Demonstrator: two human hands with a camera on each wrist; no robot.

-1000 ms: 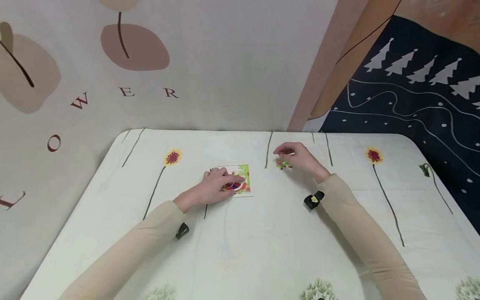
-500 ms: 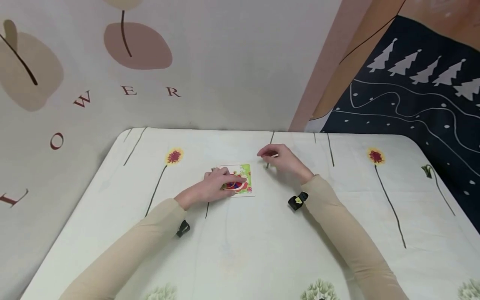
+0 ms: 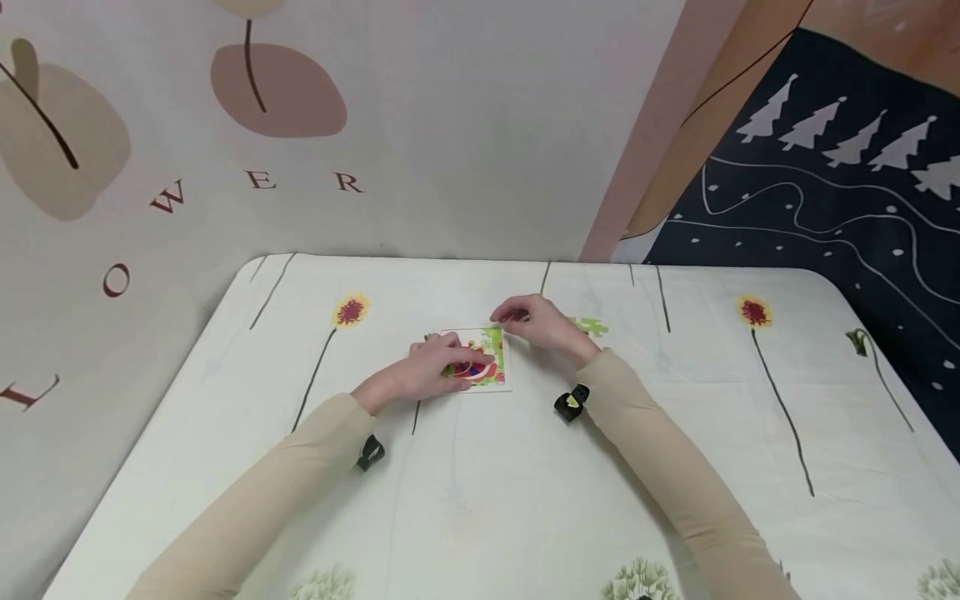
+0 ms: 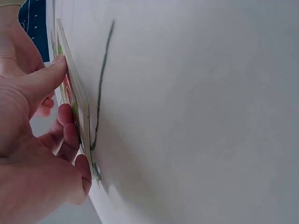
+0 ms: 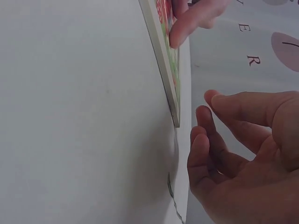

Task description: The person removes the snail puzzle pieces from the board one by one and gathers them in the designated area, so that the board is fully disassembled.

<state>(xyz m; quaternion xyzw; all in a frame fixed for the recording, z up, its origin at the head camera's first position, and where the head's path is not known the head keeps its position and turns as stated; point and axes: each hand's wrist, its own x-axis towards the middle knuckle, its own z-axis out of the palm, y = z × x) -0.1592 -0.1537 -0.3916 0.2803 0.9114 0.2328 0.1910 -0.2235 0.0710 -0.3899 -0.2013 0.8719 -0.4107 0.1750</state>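
Observation:
A small jigsaw board [image 3: 494,342] with a colourful picture and pale border lies mid-table in the head view. My left hand [image 3: 427,371] rests over its left part, one finger stretched across the picture. In the left wrist view, bent fingers [image 4: 66,135] hold it along the edge. My right hand [image 3: 542,323] hovers just beyond the board's far right corner. Its fingers are loosely bent, and the right wrist view shows nothing between thumb and fingertips [image 5: 200,144]. Behind that hand lies a green jigsaw piece [image 3: 591,327], partly hidden by it.
The white tablecloth [image 3: 480,483] has printed flowers and stems. A patterned wall hanging [image 3: 450,167] rises directly behind the far edge. Each wrist wears a black strap, such as the right wrist strap [image 3: 572,403].
My right hand has moved left from above the green piece to the board's far right corner, uncovering green behind it. The left hand has stayed on the board.

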